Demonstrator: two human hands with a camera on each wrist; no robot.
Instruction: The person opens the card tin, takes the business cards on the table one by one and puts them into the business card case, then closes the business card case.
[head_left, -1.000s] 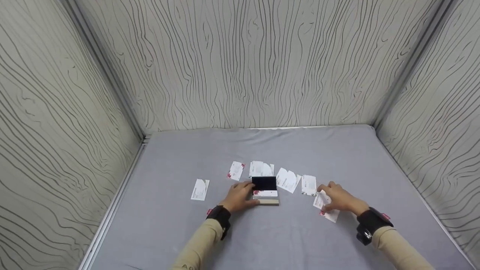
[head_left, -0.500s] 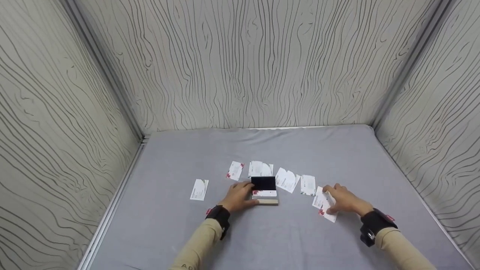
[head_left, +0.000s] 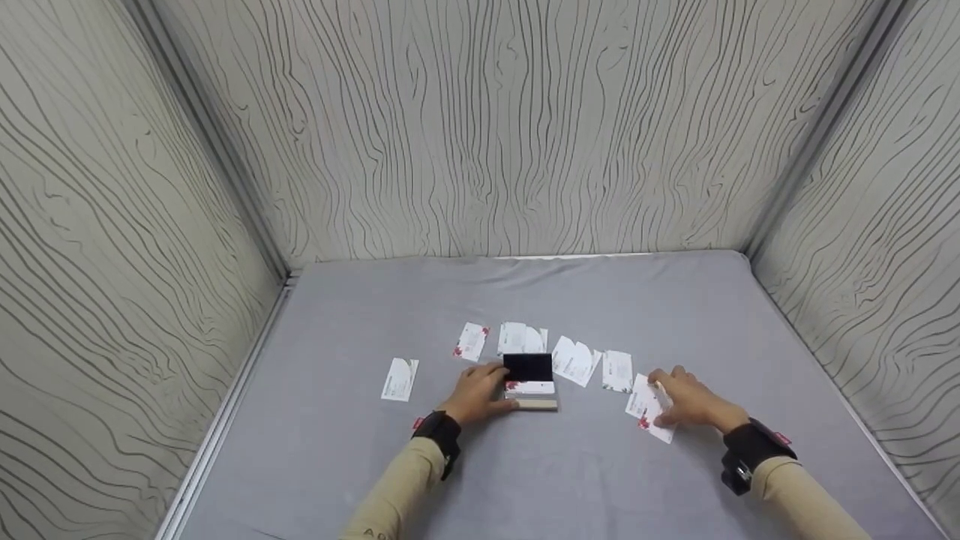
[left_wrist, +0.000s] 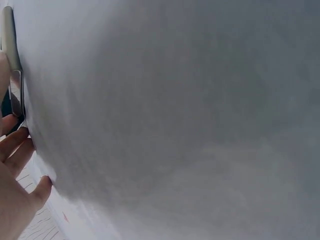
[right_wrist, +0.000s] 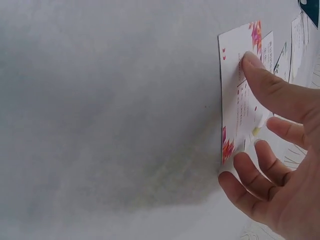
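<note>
My left hand (head_left: 476, 394) holds a small card case (head_left: 527, 367) at its left side, thumb along the front edge. The case's dark lid stands up, and a white card with red flowers shows inside. In the left wrist view only part of the case (left_wrist: 17, 95) shows beside my fingers. On the right, my right hand (head_left: 694, 401) lies over two overlapping business cards. My thumb touches the upper one, a white business card (right_wrist: 235, 105) with red flowers at its corners. The other fingers are spread and loosely bent beside it.
More business cards lie in an arc: one at far left (head_left: 400, 379), a red-cornered one (head_left: 471, 341), an overlapping pair behind the case (head_left: 514, 337), a pair right of it (head_left: 576, 361) and a single one (head_left: 617, 371). Patterned walls enclose the grey cloth-covered table (head_left: 360, 465).
My right hand has shifted slightly right across the two overlapping cards, uncovering more of them. My left hand and the card case have stayed in place.
</note>
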